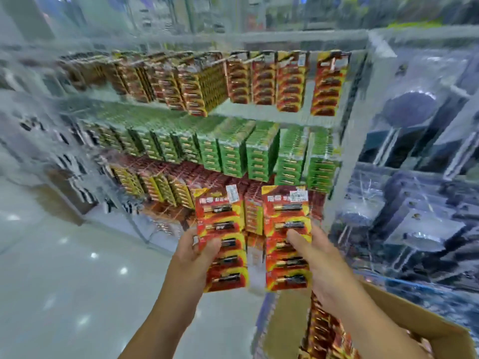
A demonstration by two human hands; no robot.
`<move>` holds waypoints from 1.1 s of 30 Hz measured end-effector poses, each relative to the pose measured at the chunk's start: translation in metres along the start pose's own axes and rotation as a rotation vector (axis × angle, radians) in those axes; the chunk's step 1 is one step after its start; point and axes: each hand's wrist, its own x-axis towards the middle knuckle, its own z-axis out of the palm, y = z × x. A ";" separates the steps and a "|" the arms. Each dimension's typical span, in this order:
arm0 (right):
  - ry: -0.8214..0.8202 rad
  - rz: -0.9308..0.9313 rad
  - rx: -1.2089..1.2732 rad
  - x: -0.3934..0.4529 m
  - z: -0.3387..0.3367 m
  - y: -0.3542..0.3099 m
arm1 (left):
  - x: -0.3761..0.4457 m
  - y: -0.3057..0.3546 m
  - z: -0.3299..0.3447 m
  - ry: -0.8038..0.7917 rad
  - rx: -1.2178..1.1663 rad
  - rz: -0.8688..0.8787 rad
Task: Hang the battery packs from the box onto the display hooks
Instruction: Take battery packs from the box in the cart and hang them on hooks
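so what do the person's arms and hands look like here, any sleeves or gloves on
Both arms are bare along all of their visible length: no sleeves show in the head view. The left hand and the right hand wear no gloves, and no rings, watch or wristband can be seen on them. Motion blur softens fine detail, so small markings cannot be ruled out.

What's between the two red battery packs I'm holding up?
In the head view, no hand or object: the left pack and right pack stand apart, with hanging shelf packs showing behind the gap.
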 end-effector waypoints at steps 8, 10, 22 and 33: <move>-0.035 -0.046 -0.023 0.022 0.210 0.021 | 0.020 0.076 -0.192 0.097 0.009 0.083; -0.036 -0.052 -0.044 0.028 0.248 0.018 | 0.026 0.094 -0.228 0.124 -0.010 0.100; -0.026 -0.062 -0.071 0.124 0.358 0.008 | 0.126 0.143 -0.310 0.204 -0.052 0.151; -0.040 -0.106 -0.033 0.270 0.400 -0.037 | 0.277 0.192 -0.311 0.191 -0.034 0.183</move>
